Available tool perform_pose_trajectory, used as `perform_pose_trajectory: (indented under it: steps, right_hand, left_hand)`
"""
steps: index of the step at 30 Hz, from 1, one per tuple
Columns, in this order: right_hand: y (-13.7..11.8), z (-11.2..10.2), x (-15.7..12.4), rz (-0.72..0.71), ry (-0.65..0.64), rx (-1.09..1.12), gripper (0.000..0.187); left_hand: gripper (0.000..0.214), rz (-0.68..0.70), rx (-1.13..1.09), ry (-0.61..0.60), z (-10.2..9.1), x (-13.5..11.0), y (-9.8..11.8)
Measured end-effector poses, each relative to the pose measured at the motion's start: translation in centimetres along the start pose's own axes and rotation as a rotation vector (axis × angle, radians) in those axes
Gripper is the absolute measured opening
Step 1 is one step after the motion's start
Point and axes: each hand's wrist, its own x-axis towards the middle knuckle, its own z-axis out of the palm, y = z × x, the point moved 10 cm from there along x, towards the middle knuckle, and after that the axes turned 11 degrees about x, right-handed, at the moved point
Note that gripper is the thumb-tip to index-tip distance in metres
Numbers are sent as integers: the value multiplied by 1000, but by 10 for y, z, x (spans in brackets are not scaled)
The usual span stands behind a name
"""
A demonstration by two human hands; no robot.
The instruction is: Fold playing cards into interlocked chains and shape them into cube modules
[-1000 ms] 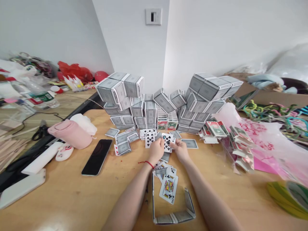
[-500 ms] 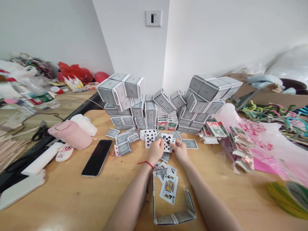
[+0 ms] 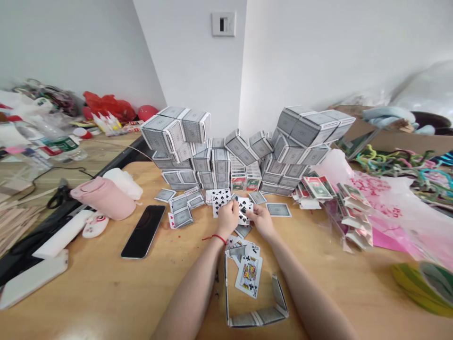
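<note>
Between my hands, at the middle of the table, a playing card (image 3: 244,206) with black pips faces up. My left hand (image 3: 229,218) grips its left side, and my right hand (image 3: 261,219) pinches its right side. Another face-up card (image 3: 219,200) lies just left of my left hand. Beneath my wrists, a king of clubs (image 3: 249,276) rests on other loose cards. A low frame of folded cards (image 3: 260,319) stands around it, near the front edge. Beyond my hands rises a stacked structure of card boxes (image 3: 221,163), higher on its left and right sides.
Left are a black phone (image 3: 143,231), a pink pouch-like item (image 3: 102,197) and a white mouse (image 3: 95,224). Loose cards (image 3: 182,210) lie beside the stack. At right are opened card packs (image 3: 356,215), a pink plastic bag (image 3: 392,208) and a yellow tape roll (image 3: 421,285).
Both hands stay at the same place with the card between them. The card's lower edge looks slightly bent now. The view has shifted a little.
</note>
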Motion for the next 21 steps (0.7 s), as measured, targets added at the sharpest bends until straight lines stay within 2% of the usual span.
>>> perform_pose_trajectory:
  steps: [11,16,21]
  right_hand:
    - [-4,-3,1,-22,-15,83,28]
    - [-11,-11,3,-92,46,37,28]
    - [-18,-23,4,-156,110,34,26]
  left_hand:
    - [39,-64,28,3,-2,3,-3]
    - [36,-10,3,-20,-3,2,1]
    - [24,101,-62,-82,1,0,11]
